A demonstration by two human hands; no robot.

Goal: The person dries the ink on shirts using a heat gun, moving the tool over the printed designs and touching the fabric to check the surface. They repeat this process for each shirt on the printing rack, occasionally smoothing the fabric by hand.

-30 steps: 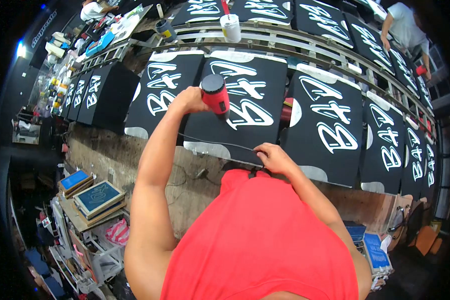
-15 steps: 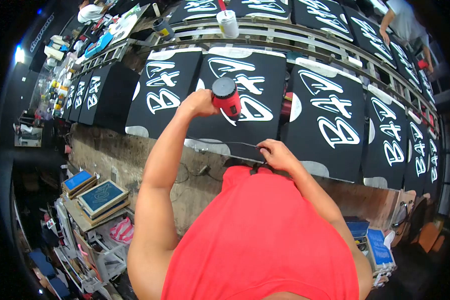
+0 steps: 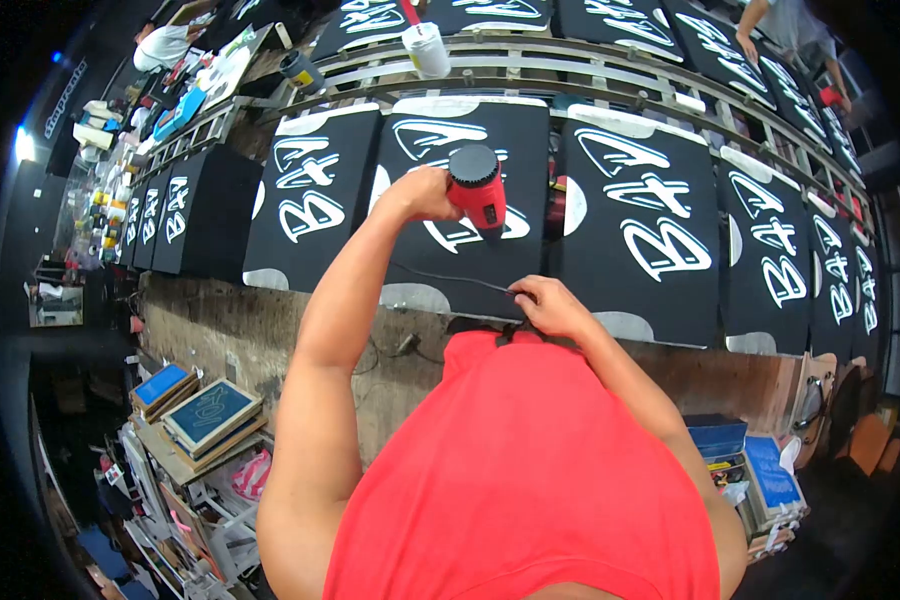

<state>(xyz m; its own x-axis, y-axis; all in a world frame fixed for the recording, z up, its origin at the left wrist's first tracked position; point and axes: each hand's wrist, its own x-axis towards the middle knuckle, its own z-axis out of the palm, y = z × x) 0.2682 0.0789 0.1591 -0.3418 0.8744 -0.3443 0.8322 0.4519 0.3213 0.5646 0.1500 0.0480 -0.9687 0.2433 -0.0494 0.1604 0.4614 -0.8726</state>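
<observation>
My left hand [image 3: 427,193] is closed around a red heat gun [image 3: 487,207] with a dark round cap on its back end. The gun is over a black fabric panel [image 3: 510,262] printed with white lettering and hides part of the print. Its nozzle points down, and its distance from the cloth is hard to judge. Near the panel's front edge, my right hand [image 3: 555,306] pinches a thin black cord [image 3: 448,276] that runs leftward across the fabric.
Similar printed panels [image 3: 645,200] lie on both sides in a row. Behind runs a metal rail frame [image 3: 570,72] bearing a white tub [image 3: 427,50] and a dark can [image 3: 301,72]. Framed screens [image 3: 213,412] are stacked at lower left. Another person's arm [image 3: 750,30] reaches in at upper right.
My left hand has moved the heat gun rightward over the lettering. My right hand keeps its pinch on the cord. The view has shifted slightly, so the panels appear further left.
</observation>
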